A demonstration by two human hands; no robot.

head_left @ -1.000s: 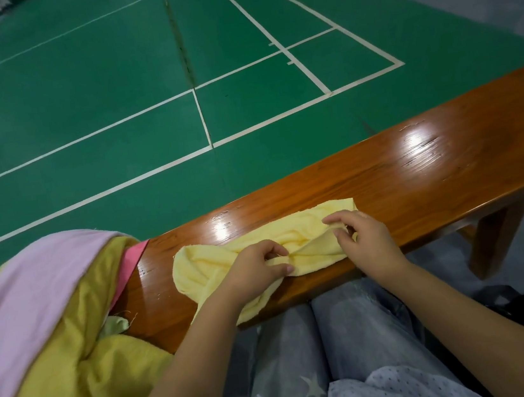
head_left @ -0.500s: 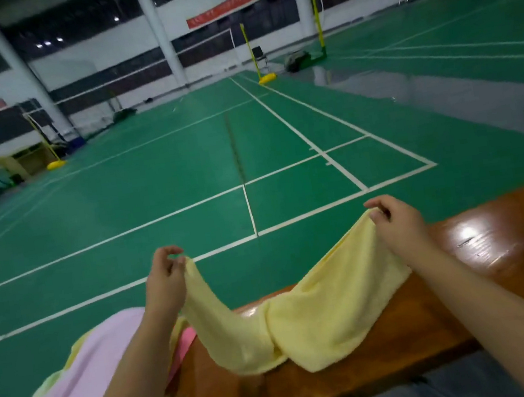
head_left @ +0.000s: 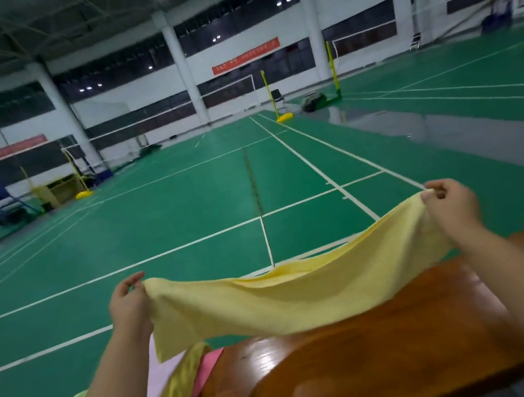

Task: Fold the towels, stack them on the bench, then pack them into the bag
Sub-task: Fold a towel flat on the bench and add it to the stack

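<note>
A pale yellow towel (head_left: 287,298) hangs spread in the air above the glossy wooden bench (head_left: 391,354). My left hand (head_left: 129,304) pinches its left top corner. My right hand (head_left: 451,203) pinches the right top corner, held higher and further out. The towel sags in the middle and its lower edge hangs just above the bench top. A heap of unfolded towels (head_left: 176,393), pink, yellow and pale green, lies at the bench's left end, partly hidden by my left forearm. No bag is in view.
Beyond the bench stretches a green badminton court floor (head_left: 189,214) with white lines. Yellow net posts (head_left: 269,97) and a chair stand far back. A grey floor strip (head_left: 479,136) runs on the right.
Both hands lifted the yellow towel off the bench and pulled its corners apart, so it went from bunched to stretched wide. The camera tilted up toward the hall.
</note>
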